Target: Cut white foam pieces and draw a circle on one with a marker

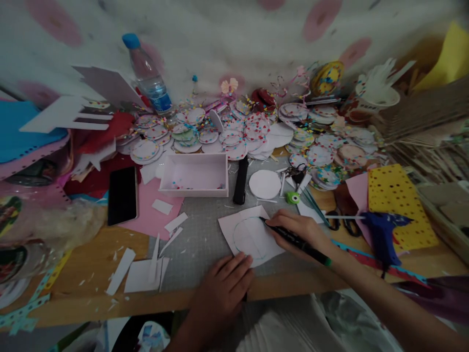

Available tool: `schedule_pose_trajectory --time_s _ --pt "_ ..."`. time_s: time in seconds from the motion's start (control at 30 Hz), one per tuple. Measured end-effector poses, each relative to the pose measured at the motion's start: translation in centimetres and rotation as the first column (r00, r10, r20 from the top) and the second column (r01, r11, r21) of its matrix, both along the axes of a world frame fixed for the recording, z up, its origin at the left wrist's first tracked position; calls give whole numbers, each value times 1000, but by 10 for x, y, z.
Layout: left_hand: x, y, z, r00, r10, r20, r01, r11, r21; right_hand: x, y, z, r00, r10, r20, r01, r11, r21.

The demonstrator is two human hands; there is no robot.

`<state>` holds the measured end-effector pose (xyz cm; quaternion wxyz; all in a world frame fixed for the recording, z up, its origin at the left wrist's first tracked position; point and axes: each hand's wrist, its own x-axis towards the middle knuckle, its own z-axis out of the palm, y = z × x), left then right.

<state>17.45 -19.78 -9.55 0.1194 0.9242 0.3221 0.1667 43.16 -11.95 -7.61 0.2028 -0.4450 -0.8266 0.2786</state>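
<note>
A black marker with a green end sits in the grip of my right hand. Its tip meets a white sheet of paper at the upper right of a thin green circle drawn there; the circle looks unclosed on its right side. My left hand lies with its fingers stretched flat on the sheet's lower left edge. Beneath the paper is a grey cutting mat. Just above the sheet lie a white paper oval and a black bar-shaped object.
Many decorated paper discs are heaped along the back, near a water bottle. An open white box stands before them. A phone and paper scraps lie left; scissors and a blue glue gun lie right.
</note>
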Motion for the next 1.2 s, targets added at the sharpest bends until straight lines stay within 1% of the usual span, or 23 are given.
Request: schedule_pose_trajectory --time_s 0.2,0.33,0.43,0.53,0.6,0.7,0.8,0.9,1.03,1.2 --pt "0 1 -1 1000 3 14 -3 1000 1 6 -10 6 1000 28 12 -28 999 -30" --pt "1 0 -2 1000 2 16 -2 1000 -2 7 -19 10 1000 17 16 -16 998 -58" --pt "1 0 -1 1000 6 22 -6 1000 0 7 -29 9 1000 16 4 -16 998 -55" --pt "1 0 -1 1000 7 26 -7 1000 1 5 -40 9 1000 -14 4 14 1000 -19" --pt "1 0 -1 1000 2 29 -2 1000 2 3 -48 10 1000 -20 -17 20 1000 -22" --pt "1 0 -1 1000 8 28 -8 1000 -5 1 -55 13 998 5 -59 -8 999 -43" --pt "2 0 -1 1000 7 21 -7 1000 -12 1 -53 13 998 -52 -44 53 999 10" --pt "1 0 -1 1000 -2 16 2 1000 -7 0 -44 11 994 -112 8 111 991 78" --pt "1 0 -2 1000 0 14 0 1000 3 0 -33 8 991 -93 97 80 988 129" --pt "1 -1 -3 1000 5 11 -5 1000 -2 5 -36 4 991 -38 125 25 994 104"
